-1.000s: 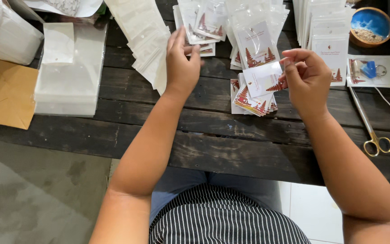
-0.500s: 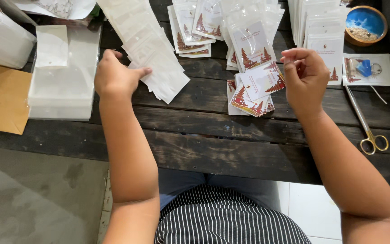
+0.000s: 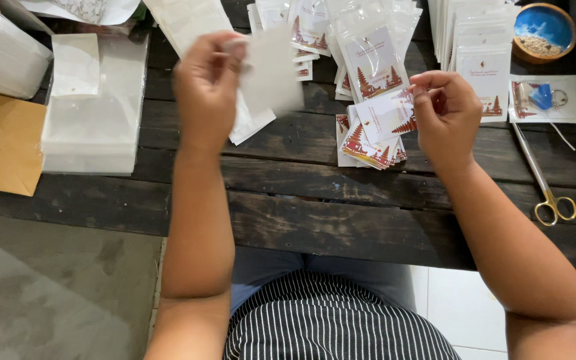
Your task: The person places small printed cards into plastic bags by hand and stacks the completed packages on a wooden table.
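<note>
Light was soft and even, daylight-like, with no hard shadows on the dark bench (image 3: 315, 220); the clear plastic bags (image 3: 91, 113) showed mild glare; the left hand (image 3: 208, 87) and its white sleeve (image 3: 271, 73) were motion-blurred; the rest stayed fairly sharp; edges bowed slightly.

Place: small craft packing workshop
Signs: dark wooden counter (image 3: 301, 213) covered with printed cards (image 3: 375, 67), clear sleeve stacks (image 3: 91, 127), scissors (image 3: 545, 183)
</note>
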